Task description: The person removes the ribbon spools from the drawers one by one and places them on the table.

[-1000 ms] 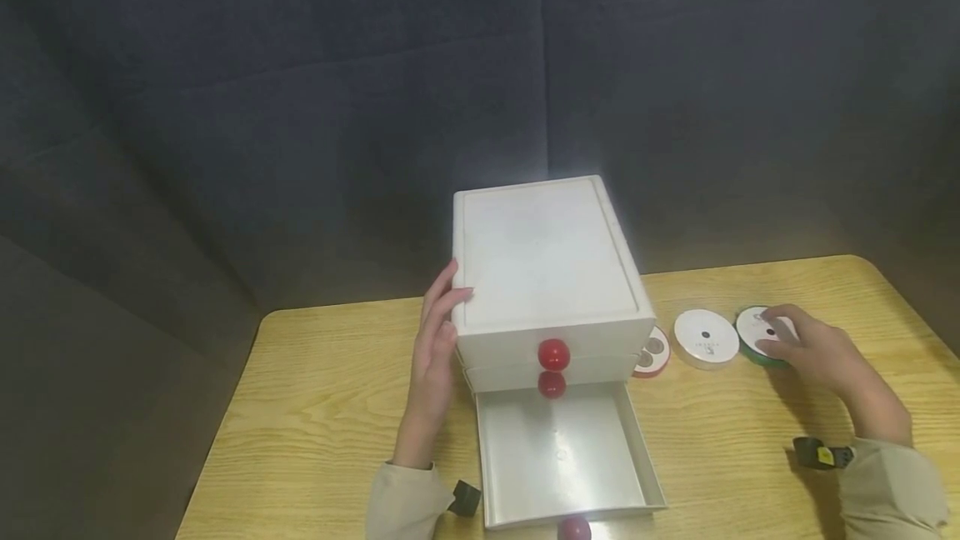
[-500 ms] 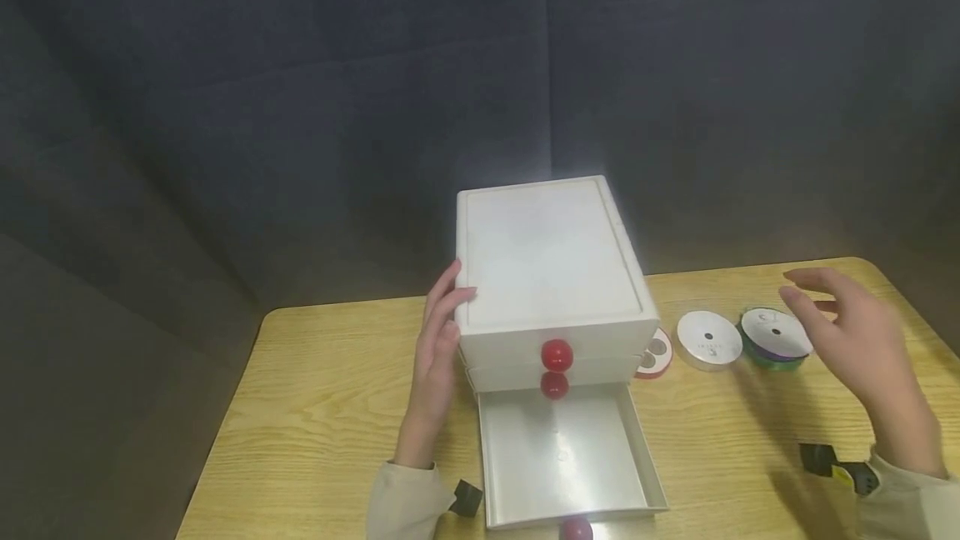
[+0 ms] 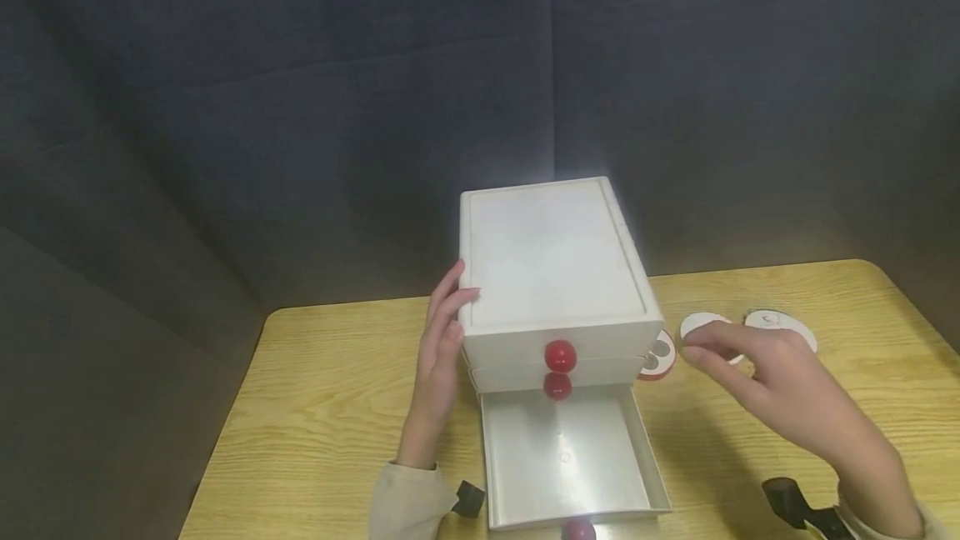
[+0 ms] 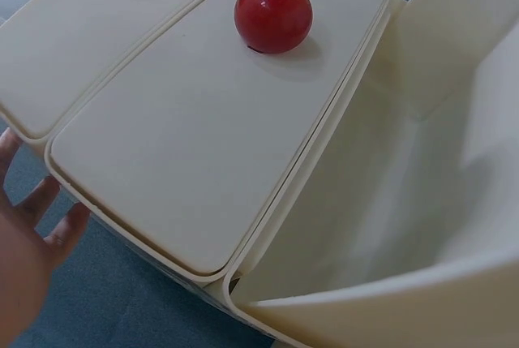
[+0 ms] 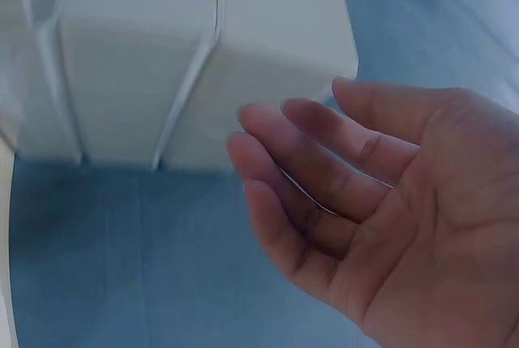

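Note:
A white drawer unit (image 3: 555, 257) with red ball knobs (image 3: 560, 356) stands on the table, its bottom drawer (image 3: 562, 473) pulled out with nothing inside. My left hand (image 3: 437, 361) rests against the unit's left side, fingertips at the top edge; the left wrist view shows those fingers (image 4: 66, 233) by the drawer fronts. My right hand (image 3: 795, 382) hovers over the ribbon spools, fingers loosely bent and holding nothing. Beneath it lie a white spool (image 3: 701, 322), partly covered, and another white-faced spool (image 3: 780, 322). A red-edged spool (image 3: 667, 362) sits partly hidden behind the unit.
The wooden table (image 3: 337, 390) extends to both sides of the unit. Dark cloth (image 3: 300, 148) hangs close behind the table's back edge. The pulled-out drawer juts toward me, with its knob (image 3: 580, 530) at the bottom of the head view.
My right hand has left the rightmost spool, lifted away to the right, then swung left over the middle spool toward the drawer unit. The left hand stays at the unit's side.

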Action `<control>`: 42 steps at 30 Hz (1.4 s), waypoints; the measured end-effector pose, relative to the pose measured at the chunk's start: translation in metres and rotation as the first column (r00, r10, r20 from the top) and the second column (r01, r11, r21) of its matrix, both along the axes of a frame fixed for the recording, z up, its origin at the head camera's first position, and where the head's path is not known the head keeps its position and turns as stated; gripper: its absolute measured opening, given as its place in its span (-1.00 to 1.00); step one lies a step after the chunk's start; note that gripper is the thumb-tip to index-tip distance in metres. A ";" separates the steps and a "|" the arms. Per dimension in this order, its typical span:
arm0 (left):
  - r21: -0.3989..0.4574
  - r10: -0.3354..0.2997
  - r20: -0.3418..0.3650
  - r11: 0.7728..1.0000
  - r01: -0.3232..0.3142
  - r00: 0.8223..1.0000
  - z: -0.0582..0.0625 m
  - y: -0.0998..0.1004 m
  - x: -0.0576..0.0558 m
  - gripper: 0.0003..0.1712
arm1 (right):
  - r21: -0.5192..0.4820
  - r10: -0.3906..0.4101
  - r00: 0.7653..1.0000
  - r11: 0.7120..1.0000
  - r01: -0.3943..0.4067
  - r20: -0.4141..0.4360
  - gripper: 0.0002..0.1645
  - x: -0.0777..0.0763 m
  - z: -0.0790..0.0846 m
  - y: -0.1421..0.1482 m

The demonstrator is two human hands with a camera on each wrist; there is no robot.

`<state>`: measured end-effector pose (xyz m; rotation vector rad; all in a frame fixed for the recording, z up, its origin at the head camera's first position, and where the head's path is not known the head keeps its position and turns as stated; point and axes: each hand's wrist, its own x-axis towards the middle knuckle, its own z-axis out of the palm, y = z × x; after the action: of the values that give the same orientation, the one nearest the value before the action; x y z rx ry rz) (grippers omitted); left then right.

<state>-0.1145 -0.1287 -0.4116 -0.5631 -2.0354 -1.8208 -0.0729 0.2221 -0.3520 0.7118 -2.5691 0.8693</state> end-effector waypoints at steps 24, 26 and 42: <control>-0.003 0.012 0.004 1.000 -0.012 1.000 0.000 -0.003 0.001 -0.52 | 0.028 0.411 0.827 0.890 -0.455 0.383 -0.85 0.026 -0.018 -0.074; -0.003 0.011 0.003 1.000 -0.011 1.000 0.000 -0.003 0.001 -0.52 | 0.052 0.421 0.783 0.867 -0.496 0.458 -0.82 0.030 -0.018 -0.078; 0.008 -0.003 -0.005 1.000 0.003 1.000 0.000 -0.001 -0.001 -0.52 | 0.004 0.581 0.633 0.736 -0.677 0.512 -0.78 0.052 -0.028 -0.098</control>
<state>-0.1152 -0.1292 -0.4115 -0.5677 -2.0242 -1.8273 -0.0208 0.1237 -0.3797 1.7488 -2.8841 1.1107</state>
